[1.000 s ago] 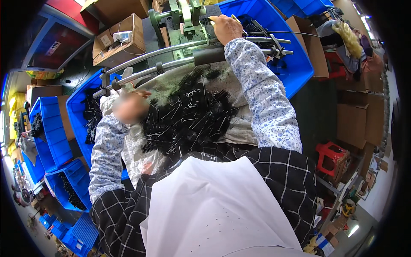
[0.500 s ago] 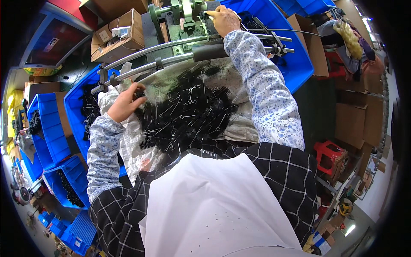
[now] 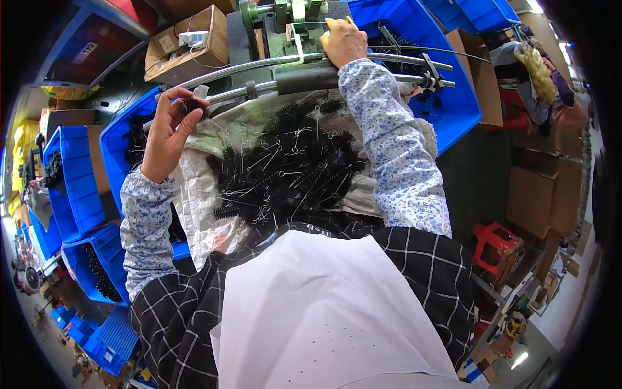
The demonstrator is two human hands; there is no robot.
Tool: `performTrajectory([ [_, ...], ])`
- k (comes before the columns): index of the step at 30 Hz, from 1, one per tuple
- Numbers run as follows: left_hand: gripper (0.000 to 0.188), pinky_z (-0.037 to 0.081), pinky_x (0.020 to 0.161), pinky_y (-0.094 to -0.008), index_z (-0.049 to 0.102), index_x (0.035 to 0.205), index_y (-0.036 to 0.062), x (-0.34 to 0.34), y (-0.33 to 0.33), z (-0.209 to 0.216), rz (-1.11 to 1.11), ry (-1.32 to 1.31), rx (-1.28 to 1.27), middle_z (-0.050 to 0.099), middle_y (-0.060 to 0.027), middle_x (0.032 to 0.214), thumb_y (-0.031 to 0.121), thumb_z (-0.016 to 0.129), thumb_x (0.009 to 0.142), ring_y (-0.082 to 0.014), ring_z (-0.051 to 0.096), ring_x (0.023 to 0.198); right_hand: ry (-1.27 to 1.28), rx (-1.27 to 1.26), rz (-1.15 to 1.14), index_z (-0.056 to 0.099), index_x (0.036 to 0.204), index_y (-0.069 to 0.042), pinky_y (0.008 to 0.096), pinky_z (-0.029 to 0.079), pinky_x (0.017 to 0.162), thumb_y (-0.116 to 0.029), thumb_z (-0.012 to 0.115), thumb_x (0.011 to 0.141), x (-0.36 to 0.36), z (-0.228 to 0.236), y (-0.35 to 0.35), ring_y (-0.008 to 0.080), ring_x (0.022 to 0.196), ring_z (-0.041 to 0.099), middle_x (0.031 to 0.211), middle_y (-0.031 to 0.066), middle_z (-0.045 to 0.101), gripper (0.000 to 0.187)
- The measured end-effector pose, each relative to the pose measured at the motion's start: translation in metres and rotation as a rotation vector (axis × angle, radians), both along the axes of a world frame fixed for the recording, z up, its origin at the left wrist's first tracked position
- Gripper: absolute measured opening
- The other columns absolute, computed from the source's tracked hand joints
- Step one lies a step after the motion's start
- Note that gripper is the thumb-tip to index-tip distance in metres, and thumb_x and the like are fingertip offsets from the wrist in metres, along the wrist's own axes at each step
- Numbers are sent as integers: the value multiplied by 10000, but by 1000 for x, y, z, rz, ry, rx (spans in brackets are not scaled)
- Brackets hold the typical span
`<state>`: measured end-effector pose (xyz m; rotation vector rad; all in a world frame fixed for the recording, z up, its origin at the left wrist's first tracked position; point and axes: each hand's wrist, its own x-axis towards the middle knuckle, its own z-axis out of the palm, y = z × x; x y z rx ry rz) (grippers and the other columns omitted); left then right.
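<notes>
My left hand (image 3: 167, 133) is raised at the left end of the metal rails (image 3: 264, 87), its thumb and fingers closed on a small black bristle brush (image 3: 193, 106). On the right, my right hand (image 3: 345, 44) rests beside the green-grey machine (image 3: 277, 44), above the rails. Its fingers, with yellowish coverings at the tips, are curled together; what they hold, if anything, is hidden. Below the rails, in front of me, many black wire brushes (image 3: 285, 175) with looped metal ends lie in a tangled pile on a whitish sack cloth (image 3: 194, 188).
A blue bin (image 3: 111, 146) with black brushes stands left of the cloth, and another blue bin (image 3: 463, 107) is behind my right arm. Further left are more blue bins (image 3: 76, 185). A cardboard box (image 3: 206, 53) sits beyond the rails; a red stool (image 3: 495, 253) stands at the right.
My left hand has risen from beside the pile to the rails' left end, with the brush now showing in it. My right hand has shifted slightly down; the brush near its fingertips no longer shows.
</notes>
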<state>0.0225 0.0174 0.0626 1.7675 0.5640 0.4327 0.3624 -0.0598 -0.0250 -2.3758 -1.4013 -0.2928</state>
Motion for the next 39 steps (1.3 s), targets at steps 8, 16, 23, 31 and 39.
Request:
performTrajectory([
  [8,251,420,721,-200,453,1112,0,20,-4,5,16,21,-4,517,-50,988,131,508,904,-70,504,788,-53,-57,-7,613,893,-101,424,410,705,-238,538,754,-27,7,15,261,828,609,877,75,631,209],
  [16,240,445,839,-264,427,1127,7,8,-1,-3,50,-118,-21,502,-75,1059,65,482,901,-122,530,930,-168,-84,-4,626,1051,-131,418,446,797,-294,567,758,40,-5,-17,249,1001,573,963,98,635,341],
  [23,221,447,829,-252,475,1050,35,35,-3,6,-103,-64,125,551,-69,1078,42,563,848,-107,544,921,-19,-169,65,636,942,-126,412,485,709,-291,497,839,89,-4,-6,328,812,608,939,144,623,239],
  [31,224,449,842,-248,481,1026,49,62,-11,1,-190,-78,133,561,-75,1089,56,594,833,-119,556,958,-96,186,-67,647,929,-88,406,467,749,-174,545,811,66,86,-61,290,873,593,945,121,611,178],
  [39,310,482,713,-268,469,1053,22,86,-35,-15,-39,-161,261,598,-63,933,45,630,788,-146,610,818,883,-13,625,579,1092,-63,342,466,741,-195,559,828,-87,71,-51,281,822,605,936,170,621,296],
])
